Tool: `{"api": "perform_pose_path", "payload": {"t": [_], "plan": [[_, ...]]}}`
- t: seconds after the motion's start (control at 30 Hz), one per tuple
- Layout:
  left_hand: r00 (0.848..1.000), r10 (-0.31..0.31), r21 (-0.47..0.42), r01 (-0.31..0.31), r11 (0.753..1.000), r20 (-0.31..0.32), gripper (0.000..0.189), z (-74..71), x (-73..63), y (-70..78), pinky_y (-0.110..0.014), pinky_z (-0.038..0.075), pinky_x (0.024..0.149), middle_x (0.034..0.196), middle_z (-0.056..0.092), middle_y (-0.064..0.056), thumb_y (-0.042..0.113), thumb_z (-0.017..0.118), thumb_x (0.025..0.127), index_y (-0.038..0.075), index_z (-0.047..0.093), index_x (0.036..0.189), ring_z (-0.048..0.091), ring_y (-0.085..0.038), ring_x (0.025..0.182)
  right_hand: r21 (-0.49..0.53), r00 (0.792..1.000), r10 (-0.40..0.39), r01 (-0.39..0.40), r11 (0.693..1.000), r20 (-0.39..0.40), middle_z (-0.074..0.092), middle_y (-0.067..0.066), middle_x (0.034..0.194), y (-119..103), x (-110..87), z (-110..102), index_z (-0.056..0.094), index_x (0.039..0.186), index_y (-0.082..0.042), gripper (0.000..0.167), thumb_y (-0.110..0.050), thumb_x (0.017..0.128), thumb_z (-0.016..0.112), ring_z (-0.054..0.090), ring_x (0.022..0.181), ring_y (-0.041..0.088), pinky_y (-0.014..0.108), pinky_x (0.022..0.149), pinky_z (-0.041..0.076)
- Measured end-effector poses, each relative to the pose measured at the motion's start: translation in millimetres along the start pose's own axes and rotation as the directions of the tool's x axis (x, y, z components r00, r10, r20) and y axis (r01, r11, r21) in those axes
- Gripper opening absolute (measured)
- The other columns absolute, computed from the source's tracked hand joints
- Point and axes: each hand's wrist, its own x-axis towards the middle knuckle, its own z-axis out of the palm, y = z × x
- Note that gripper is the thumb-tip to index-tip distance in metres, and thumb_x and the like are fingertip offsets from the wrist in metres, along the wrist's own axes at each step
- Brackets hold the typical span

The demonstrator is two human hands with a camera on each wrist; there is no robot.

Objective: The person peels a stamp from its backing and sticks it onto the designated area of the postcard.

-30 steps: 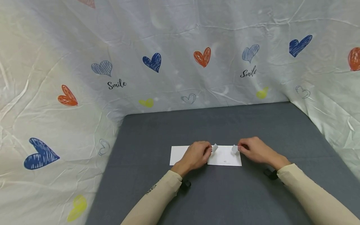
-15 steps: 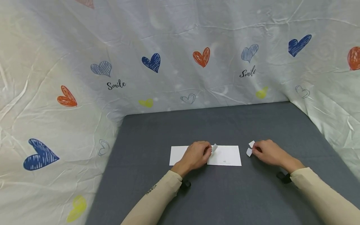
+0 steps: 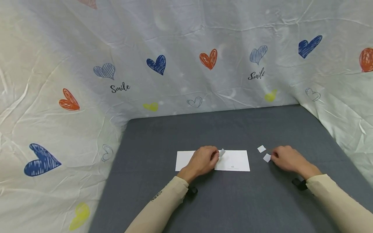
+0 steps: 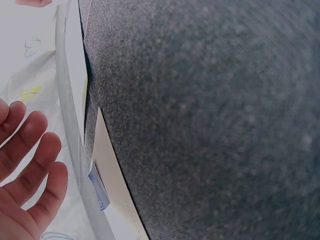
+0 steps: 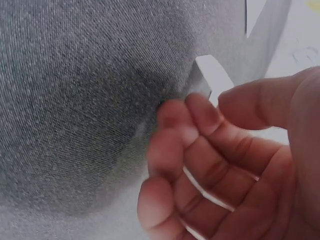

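Observation:
Two flat white cards lie side by side on the table; the left card (image 3: 184, 160) is partly hidden under my left hand (image 3: 202, 161). Small print marks the right card (image 3: 236, 159) near its front edge. At my left fingertips a small greyish paper piece (image 3: 222, 152) sticks up tilted, seemingly pinched between thumb and finger. In the left wrist view the pinch is out of sight, and a bluish-grey flap (image 4: 98, 189) rises from a card (image 4: 118, 200). To the right, my right hand (image 3: 288, 158) pinches a small white paper square (image 3: 266, 158).
A second white paper square (image 3: 261, 149) lies just behind, on the dark grey cloth-covered table (image 3: 186, 132). A pale curtain (image 3: 175, 81) printed with hearts and "Smile" hangs behind the table and along both sides.
My right hand has moved right from the right card with two paper squares. One now lies apart on the table, the other is at my fingertips. The left hand stays put.

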Motion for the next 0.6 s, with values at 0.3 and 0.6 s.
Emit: {"api": "perform_pose_path", "payload": {"t": [0.3, 0.6], "plan": [[1.0, 0.009, -0.002, -0.009, 1.0, 0.003, 0.018, -1.0, 0.1, -0.6, -0.026, 0.049, 0.072, 0.093, 0.074, 0.001, 0.021, 0.063, 0.107, 0.012, 0.079, 0.105, 0.06, -0.01, 0.079, -0.075, 0.994, 0.082, -0.087, 0.993, -0.07, 0.046, -0.003, 0.063, -5, 2.9, -5, 0.058, 0.07, -0.016, 0.026, -0.016, 0.095, 0.06, 0.044, 0.058, 0.016, 0.035, 0.055, 0.033], [1.0, 0.004, -0.016, -0.004, 1.0, 0.004, 0.019, -0.8, 0.7, -1.0, -0.025, 0.048, 0.073, 0.094, 0.075, 0.0, 0.021, 0.063, 0.107, 0.011, 0.079, 0.106, 0.06, -0.011, 0.079, -0.054, 0.984, -0.076, 0.068, 0.996, -0.162, 0.059, -0.006, 0.07, -30, 15.3, -5, 0.073, 0.09, -0.011, 0.008, -0.012, 0.096, 0.068, 0.05, 0.061, 0.01, 0.033, 0.058, 0.041]]}}
